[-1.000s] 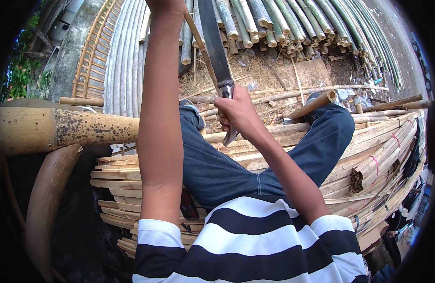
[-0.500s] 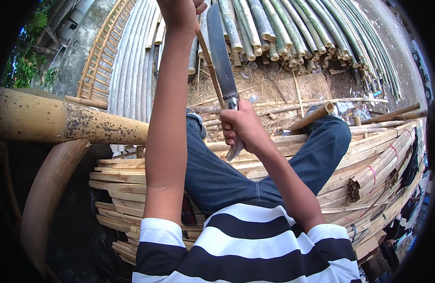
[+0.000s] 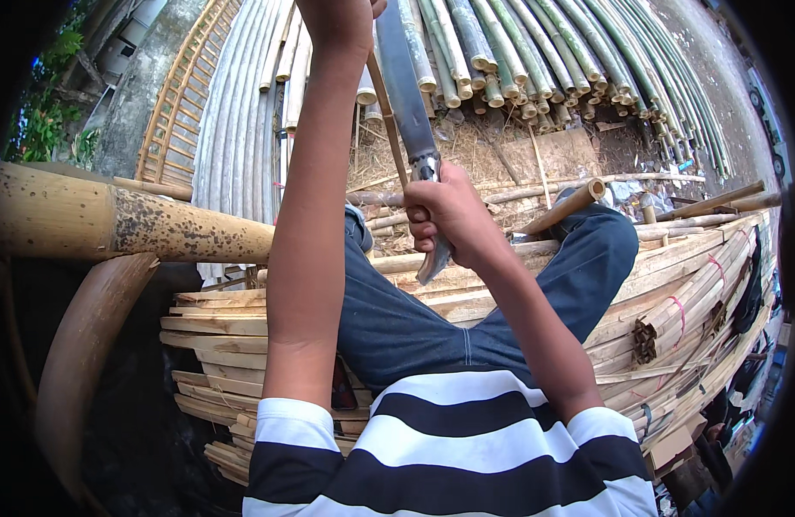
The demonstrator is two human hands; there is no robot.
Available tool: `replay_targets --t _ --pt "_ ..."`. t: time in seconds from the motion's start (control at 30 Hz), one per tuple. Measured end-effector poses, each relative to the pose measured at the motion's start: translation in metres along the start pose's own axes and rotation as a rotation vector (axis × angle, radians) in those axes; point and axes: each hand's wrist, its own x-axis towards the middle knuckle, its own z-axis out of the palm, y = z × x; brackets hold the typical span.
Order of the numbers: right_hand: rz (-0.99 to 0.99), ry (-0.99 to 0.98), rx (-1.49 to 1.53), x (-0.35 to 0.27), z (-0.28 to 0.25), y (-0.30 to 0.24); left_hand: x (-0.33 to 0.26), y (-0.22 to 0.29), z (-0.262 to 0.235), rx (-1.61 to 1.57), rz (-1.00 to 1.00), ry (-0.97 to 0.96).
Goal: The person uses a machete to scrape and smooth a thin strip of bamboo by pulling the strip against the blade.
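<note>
My right hand (image 3: 445, 215) is wrapped round the handle of a machete (image 3: 406, 86), over the gap between my knees. Its broad grey blade points up and away; the pale curved butt of the handle sticks out below my fist. Alongside the blade's left side runs a thin bamboo strip (image 3: 387, 116), its lower end meeting the knuckles of my right hand. Higher up, my left hand (image 3: 341, 21) is stretched far forward and partly cut off by the top edge. Its visible fingers curl closed where the strip's upper part disappears behind the wrist.
Split bamboo slats (image 3: 217, 323) are stacked beneath and around my legs. A thick spotted bamboo pole (image 3: 62, 211) juts in from the left. Long bamboo poles (image 3: 518, 52) lie ahead, beside a bamboo ladder (image 3: 178, 103). A short bamboo piece (image 3: 565, 211) rests by my right knee.
My left hand has gone slightly further forward and right, more of it now beyond the top edge. The machete in my right hand has shifted slightly up, its tip now out of view.
</note>
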Motion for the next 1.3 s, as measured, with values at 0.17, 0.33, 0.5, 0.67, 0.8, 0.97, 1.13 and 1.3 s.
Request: replay_targets --t 0.17,0.33,0.5,0.67,0.8,0.97,1.13,1.3 --pt "-0.091 0.058 -0.053 0.016 0.008 -0.024 -0.007 -0.002 0.020 0.067 0.069 0.055" --pt "0.241 0.218 0.016 0.009 -0.037 0.116 0.003 -0.014 0.007 0.070 0.098 0.068" --pt "0.326 0.259 0.073 -0.008 -0.062 0.145 0.003 -0.010 0.009 0.016 0.014 0.011" --pt "0.076 0.121 0.032 0.003 -0.019 0.036 -0.003 -0.022 0.016 -0.048 -0.012 -0.038" --pt "-0.113 0.052 -0.023 0.016 -0.010 -0.021 -0.058 -0.079 0.006 0.152 0.088 -0.082" --pt "-0.102 0.279 0.021 0.021 -0.067 0.007 -0.037 -0.009 -0.001 -0.170 0.060 0.160" --pt "-0.052 0.406 0.066 0.004 -0.114 0.027 -0.031 0.010 -0.008 -0.149 0.118 0.115" --pt "-0.066 0.379 0.049 -0.006 -0.121 0.031 -0.047 -0.002 -0.005 -0.075 0.111 0.030"
